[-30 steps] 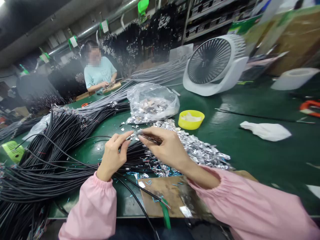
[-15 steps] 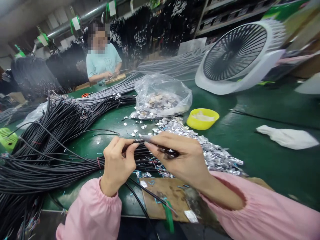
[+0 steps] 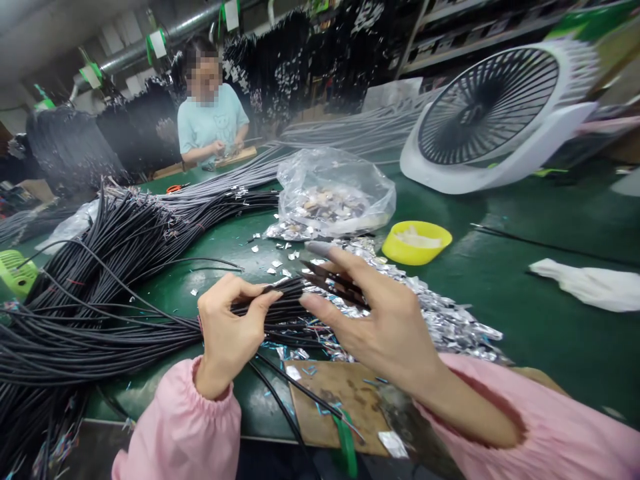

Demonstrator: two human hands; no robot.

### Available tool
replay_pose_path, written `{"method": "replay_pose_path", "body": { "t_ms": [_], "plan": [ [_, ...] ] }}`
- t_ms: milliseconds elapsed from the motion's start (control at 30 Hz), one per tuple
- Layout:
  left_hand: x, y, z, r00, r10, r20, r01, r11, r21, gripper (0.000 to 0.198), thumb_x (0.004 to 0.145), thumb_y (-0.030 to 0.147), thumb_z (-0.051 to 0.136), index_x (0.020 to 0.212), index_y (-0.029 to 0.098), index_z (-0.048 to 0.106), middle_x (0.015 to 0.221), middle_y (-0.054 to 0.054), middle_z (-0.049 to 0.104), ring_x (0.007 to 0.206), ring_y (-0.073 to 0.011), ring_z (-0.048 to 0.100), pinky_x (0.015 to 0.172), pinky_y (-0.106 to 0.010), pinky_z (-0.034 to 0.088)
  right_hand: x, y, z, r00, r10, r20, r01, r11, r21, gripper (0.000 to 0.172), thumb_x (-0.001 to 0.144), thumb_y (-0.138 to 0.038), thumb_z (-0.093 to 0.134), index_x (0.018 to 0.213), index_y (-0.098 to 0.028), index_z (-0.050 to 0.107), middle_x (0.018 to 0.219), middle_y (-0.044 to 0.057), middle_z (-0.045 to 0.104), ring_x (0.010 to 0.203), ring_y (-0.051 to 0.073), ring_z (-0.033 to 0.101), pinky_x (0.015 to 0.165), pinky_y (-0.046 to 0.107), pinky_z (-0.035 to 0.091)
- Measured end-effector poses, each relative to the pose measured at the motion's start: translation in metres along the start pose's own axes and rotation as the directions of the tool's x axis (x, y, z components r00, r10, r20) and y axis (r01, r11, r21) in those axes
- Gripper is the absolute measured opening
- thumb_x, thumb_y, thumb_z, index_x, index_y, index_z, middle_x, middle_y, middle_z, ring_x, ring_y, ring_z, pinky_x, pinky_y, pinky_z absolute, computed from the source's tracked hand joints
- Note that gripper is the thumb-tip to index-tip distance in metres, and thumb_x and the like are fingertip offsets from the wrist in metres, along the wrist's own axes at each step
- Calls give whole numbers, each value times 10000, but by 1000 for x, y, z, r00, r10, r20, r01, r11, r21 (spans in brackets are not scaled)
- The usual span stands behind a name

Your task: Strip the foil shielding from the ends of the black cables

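Observation:
My left hand is closed in a pinch on the end of a black cable, above a bundle of black cables. To its right, my right hand holds dark tweezers. Its thumb and forefinger are spread, and the tweezer tips stand apart close to the cable end. Beneath and beyond the right hand lies a heap of silver foil scraps. Cable ends with thin coloured wires show under the fingers. The exact tip of the pinched cable is hard to make out.
A clear plastic bag of scraps, a yellow bowl and a white fan stand beyond my hands. Cardboard lies at the front edge. White cloth or tissue lies right. Another person works across the table.
My right hand has drawn back from the cable end and its fingers have spread, showing the tweezers. The left hand keeps its pinch. The view has shifted slightly.

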State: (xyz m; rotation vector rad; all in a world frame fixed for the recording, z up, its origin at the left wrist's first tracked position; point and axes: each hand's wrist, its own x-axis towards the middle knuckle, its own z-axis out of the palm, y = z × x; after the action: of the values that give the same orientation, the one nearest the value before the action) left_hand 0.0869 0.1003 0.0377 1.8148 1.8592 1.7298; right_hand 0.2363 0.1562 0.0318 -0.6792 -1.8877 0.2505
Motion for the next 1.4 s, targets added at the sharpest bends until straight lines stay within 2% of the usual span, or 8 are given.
{"method": "replay_pose_path", "body": {
  "t_ms": [133, 233, 833, 967, 1100, 1167, 1267, 1400],
  "plan": [
    [-3, 2, 2, 995, 67, -72, -63, 996, 67, 151, 730, 226, 674, 605, 172, 608, 563, 30, 552, 523, -82, 495, 501, -199, 392, -1, -3, -2, 968, -244, -55, 221, 938, -265, 114, 886, -219, 542, 967, -176, 611, 771, 56, 667, 649, 170, 624, 553, 265, 449],
    [-5, 3, 3, 993, 98, -67, -92, 991, 94, 143, 738, 204, 667, 613, 171, 605, 569, 32, 544, 528, -77, 487, 501, -196, 385, -1, -5, -6, 938, -346, -33, 310, 877, -368, 73, 856, -185, 593, 914, -162, 629, 742, 56, 679, 605, 167, 610, 543, 279, 426],
    [-10, 2, 6, 986, 168, -5, -165, 971, 173, 87, 775, 165, 627, 689, 174, 629, 585, 27, 533, 531, -76, 475, 503, -198, 388, -5, -4, -10, 884, -456, 101, 442, 749, -493, 96, 849, -132, 585, 872, -161, 674, 767, 58, 700, 605, 161, 591, 500, 299, 340],
    [-8, 0, 6, 983, 180, 19, -181, 973, 143, 57, 783, 163, 624, 732, 176, 649, 625, 22, 567, 558, -75, 493, 523, -193, 394, -4, -3, -9, 896, -427, 121, 431, 776, -461, 133, 875, -121, 537, 885, -164, 662, 749, 43, 696, 595, 148, 594, 493, 288, 343],
    [-2, -3, 2, 987, 122, 102, -126, 992, 30, 98, 809, 211, 602, 744, 183, 669, 638, 13, 597, 579, -88, 516, 532, -200, 394, 0, -2, -7, 981, -195, -9, 188, 958, -217, 105, 891, -228, 545, 908, -166, 628, 719, 46, 655, 596, 144, 590, 513, 260, 405],
    [1, -3, -2, 980, 90, 178, -86, 996, -29, 165, 833, 232, 567, 712, 182, 667, 621, 11, 598, 573, -92, 510, 535, -203, 388, 3, -1, -5, 994, -106, -10, 106, 993, -45, 116, 879, -261, 561, 919, -162, 607, 720, 49, 617, 627, 151, 584, 539, 255, 446],
    [4, -2, -6, 955, 36, 294, -14, 997, -77, 268, 864, 259, 512, 653, 172, 654, 595, 6, 589, 568, -96, 501, 542, -208, 373, 3, 1, -3, 984, -175, 30, 171, 978, 117, 78, 870, -144, 522, 905, -178, 583, 730, 38, 576, 629, 136, 569, 522, 233, 459],
    [3, -2, -8, 895, -76, 439, 128, 988, -89, 343, 875, 303, 467, 617, 150, 634, 574, 7, 556, 516, -85, 442, 514, -216, 321, 1, 6, 0, 949, -313, 37, 309, 947, 86, 221, 814, -6, 455, 916, -177, 553, 787, 57, 579, 659, 130, 579, 524, 216, 456]
  ]
}}
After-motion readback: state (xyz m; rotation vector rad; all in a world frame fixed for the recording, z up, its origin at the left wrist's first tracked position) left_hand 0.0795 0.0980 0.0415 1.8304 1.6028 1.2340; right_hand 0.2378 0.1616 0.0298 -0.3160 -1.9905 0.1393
